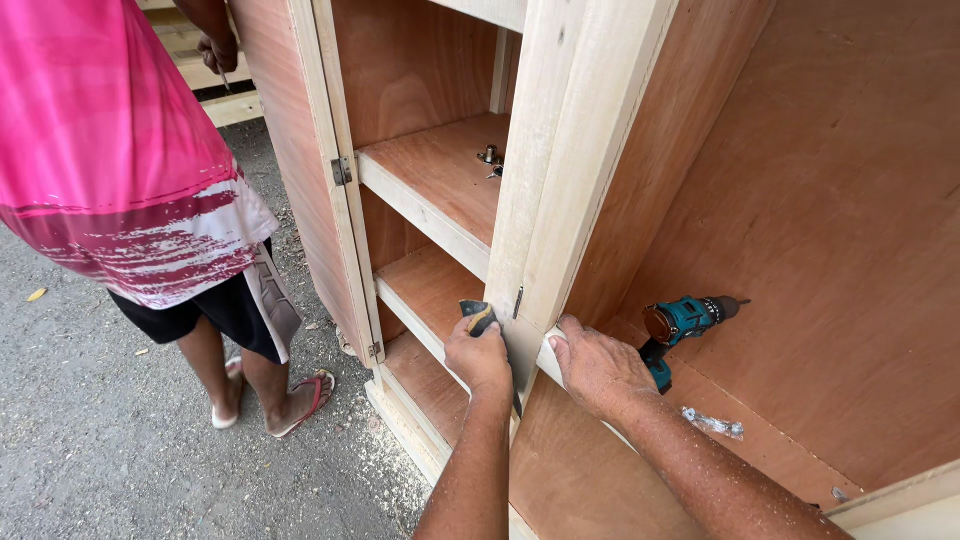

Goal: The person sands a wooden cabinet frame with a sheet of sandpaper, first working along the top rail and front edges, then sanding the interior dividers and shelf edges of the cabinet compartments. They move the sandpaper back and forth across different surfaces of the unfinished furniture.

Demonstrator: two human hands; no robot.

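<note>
Sandpaper (pixel 478 318), dark and folded, pressed against pale post (pixel 545 190).

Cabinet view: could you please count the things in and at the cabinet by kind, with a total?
Cordless drills, teal: 1
Door hinges, metal: 2
Small metal fittings on the upper shelf: 2
Dark sanding pieces, under the left hand: 1
Small clear bags near the right hand: 1
Total: 7
</note>
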